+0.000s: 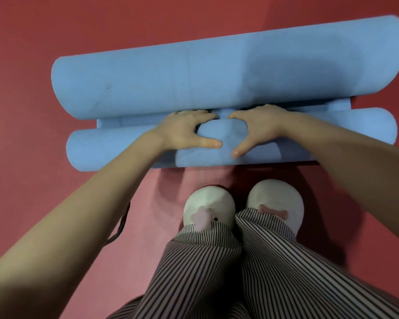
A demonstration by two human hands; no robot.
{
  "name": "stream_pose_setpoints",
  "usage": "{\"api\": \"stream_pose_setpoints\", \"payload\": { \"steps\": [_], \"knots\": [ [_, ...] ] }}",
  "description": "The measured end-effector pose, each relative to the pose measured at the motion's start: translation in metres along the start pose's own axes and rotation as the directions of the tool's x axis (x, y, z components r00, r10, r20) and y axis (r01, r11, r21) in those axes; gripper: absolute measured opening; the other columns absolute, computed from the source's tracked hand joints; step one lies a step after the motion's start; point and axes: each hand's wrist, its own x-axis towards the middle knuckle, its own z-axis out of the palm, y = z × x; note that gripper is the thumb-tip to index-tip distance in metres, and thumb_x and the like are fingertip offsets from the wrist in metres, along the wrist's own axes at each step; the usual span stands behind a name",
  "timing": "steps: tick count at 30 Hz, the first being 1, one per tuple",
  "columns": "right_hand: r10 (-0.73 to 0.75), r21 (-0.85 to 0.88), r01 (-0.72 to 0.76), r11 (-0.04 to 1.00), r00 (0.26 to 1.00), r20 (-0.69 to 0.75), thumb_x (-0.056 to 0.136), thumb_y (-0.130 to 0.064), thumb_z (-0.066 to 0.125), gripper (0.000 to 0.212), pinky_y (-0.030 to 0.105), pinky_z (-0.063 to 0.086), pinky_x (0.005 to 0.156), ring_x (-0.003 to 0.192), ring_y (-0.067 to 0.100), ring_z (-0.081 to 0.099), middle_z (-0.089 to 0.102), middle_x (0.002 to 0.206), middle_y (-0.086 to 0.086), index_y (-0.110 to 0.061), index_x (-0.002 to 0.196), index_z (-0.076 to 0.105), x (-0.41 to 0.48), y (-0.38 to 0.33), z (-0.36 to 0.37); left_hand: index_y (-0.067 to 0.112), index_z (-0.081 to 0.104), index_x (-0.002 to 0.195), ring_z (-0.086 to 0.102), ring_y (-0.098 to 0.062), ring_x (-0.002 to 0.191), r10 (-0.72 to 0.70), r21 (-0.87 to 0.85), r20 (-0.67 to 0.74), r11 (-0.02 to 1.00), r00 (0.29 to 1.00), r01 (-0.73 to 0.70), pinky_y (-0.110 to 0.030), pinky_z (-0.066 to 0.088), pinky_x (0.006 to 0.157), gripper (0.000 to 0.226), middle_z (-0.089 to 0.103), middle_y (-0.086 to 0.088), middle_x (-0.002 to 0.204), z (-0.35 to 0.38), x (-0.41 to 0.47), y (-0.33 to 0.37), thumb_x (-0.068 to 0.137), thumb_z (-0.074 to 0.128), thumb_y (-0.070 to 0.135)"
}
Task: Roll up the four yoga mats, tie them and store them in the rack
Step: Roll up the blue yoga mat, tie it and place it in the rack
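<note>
I see the blue mat (194, 84) flat on the red floor (32, 42), curled from both ends: fat roll on its far side, thinner roll on its near side. Left hand (184, 132) and right hand (260, 127) sit side by side mid-length on the thinner roll. Fingers hook over it into the gap between rolls, thumbs splayed on the near face, nearly touching. Pink mat (161, 203) lies just nearer than the blue mat, under white slippers (209, 203). A black strap (122, 224) lies at its left edge.
</note>
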Motion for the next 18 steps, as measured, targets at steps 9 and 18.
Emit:
{"api": "stream_pose_setpoints", "payload": {
  "steps": [9, 18],
  "knots": [
    [0.024, 0.156, -0.019, 0.988, 0.999, -0.027, 0.054, -0.07, 0.073, 0.096, 0.033, 0.037, 0.096, 0.118, 0.019, 0.049, 0.049, 0.135, -0.009, -0.032, 0.135, 0.038, 0.009, 0.008, -0.006, 0.033, 0.03, 0.142, 0.055, -0.027, 0.114, 0.023, 0.303, -0.126, 0.953, 0.992, 0.017, -0.039, 0.041, 0.095, 0.112, 0.055, 0.0, 0.127, 0.013, 0.004, 0.006, 0.048, 0.077, 0.073],
    [0.044, 0.254, -0.062, 0.965, 0.996, 0.078, 0.054, -0.08, 0.056, 0.086, 0.033, 0.041, 0.096, 0.108, 0.014, 0.054, 0.058, 0.123, -0.009, -0.027, 0.122, 0.057, 0.004, 0.014, -0.016, 0.042, 0.049, 0.127, 0.055, -0.012, 0.111, -0.033, 0.026, 0.206, 0.999, 0.978, 0.028, -0.029, 0.04, 0.098, 0.095, 0.061, 0.017, 0.118, -0.015, 0.015, 0.005, 0.04, 0.079, 0.068]
  ]
}}
